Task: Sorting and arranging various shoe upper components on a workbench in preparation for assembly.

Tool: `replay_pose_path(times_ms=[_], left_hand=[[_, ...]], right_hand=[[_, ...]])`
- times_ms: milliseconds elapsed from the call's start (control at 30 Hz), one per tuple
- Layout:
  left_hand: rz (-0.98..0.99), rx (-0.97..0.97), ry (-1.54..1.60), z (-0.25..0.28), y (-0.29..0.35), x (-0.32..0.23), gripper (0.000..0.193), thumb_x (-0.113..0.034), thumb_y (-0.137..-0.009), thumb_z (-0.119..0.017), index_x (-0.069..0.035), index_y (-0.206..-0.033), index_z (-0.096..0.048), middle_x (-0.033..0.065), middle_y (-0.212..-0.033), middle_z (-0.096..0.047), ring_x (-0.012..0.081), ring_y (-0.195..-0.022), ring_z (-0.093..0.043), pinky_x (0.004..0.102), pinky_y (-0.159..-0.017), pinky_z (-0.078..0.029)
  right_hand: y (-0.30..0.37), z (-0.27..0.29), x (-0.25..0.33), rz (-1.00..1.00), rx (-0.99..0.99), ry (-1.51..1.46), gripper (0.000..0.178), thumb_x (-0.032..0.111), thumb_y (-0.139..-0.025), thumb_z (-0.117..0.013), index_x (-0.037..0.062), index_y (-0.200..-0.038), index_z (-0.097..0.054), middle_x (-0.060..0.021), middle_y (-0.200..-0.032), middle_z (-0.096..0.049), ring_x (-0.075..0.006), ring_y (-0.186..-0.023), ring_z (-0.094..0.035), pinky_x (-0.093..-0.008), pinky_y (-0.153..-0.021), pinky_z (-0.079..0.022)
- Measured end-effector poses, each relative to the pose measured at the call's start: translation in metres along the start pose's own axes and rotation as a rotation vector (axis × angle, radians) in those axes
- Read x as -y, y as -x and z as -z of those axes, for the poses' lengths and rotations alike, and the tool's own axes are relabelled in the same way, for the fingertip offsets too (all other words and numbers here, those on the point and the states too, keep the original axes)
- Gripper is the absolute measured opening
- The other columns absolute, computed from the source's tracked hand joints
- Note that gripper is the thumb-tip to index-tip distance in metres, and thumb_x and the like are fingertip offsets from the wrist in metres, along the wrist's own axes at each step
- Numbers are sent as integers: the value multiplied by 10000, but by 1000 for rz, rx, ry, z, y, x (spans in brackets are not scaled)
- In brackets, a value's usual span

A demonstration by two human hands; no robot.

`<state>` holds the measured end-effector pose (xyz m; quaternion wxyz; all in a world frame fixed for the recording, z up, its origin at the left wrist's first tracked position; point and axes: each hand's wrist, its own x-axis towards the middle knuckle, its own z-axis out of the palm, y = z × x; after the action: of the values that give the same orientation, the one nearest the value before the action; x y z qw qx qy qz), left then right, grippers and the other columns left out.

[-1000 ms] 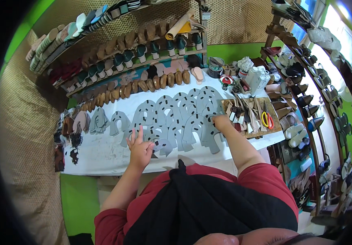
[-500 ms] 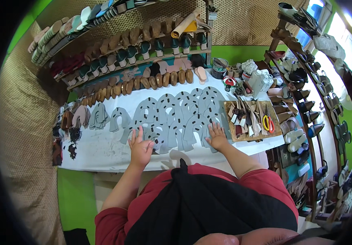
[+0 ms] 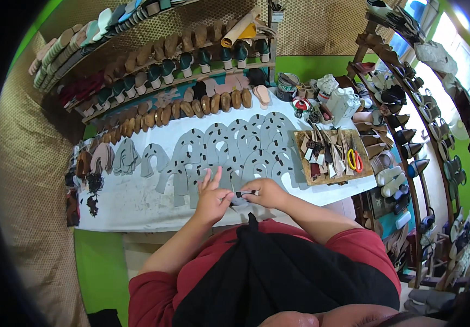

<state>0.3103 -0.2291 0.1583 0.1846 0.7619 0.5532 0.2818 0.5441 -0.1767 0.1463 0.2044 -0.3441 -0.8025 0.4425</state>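
Grey horseshoe-shaped shoe upper pieces [image 3: 216, 144], each with small black patches, lie in overlapping rows on the white-covered table. Close to the front edge, one grey shoe upper piece [image 3: 246, 192] with a black patch is between my hands. My right hand [image 3: 266, 194] is closed on its right side, fingers bent round it. At its left end, my left hand [image 3: 212, 203] pinches with thumb and forefinger, while the other fingers point up. My hands cover much of this piece and part of the rows behind it.
Right of the rows sits a board [image 3: 317, 178] with scissors [image 3: 355, 160] and strips. Wooden shoe lasts [image 3: 205, 104] line the back, near a can [image 3: 288, 86]. More grey pieces [image 3: 126, 158] lie left. Shoe racks [image 3: 409, 136] stand at right.
My right hand has moved left from the right end of the rows to the grey piece near the front edge. My left hand has shifted right, its thumb and forefinger now pinched together.
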Motion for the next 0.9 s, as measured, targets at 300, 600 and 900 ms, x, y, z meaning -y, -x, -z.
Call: replay_pose_path(times_ms=[300,600,900], left_hand=[[358,91,-27,-67,-41,40,302,-395,-878,-688,-133,-1022,-734,224,-1540,-391,481,-1406,-342,574,-1128,-277],[432,143,-124,-54,30,116,461,-432,-843,-713,-157,-1211,-676,308,-1515,-365,494,-1421,-302,523,-1168,-264],[634,-7,-158,7,85,202,526,-388,-835,-734,-89,-1256,-630,304,-1537,-325,492,-1436,-266,531,-1177,-240]], right_hand=[[-31,4,-100,-373,39,63,330,236,-865,-743,83,-1151,-681,-58,-897,-690,-175,-804,-639,-349,-738,-500],[-6,-71,-119,-133,-61,689,742,454,-956,-560,156,-1565,-259,-135,-1637,-189,-327,-1524,-143,-612,-1190,-117],[3,-79,-122,-103,119,791,729,552,-952,-506,249,-1572,-270,-127,-1657,-127,-333,-1533,-93,-646,-1177,-53]])
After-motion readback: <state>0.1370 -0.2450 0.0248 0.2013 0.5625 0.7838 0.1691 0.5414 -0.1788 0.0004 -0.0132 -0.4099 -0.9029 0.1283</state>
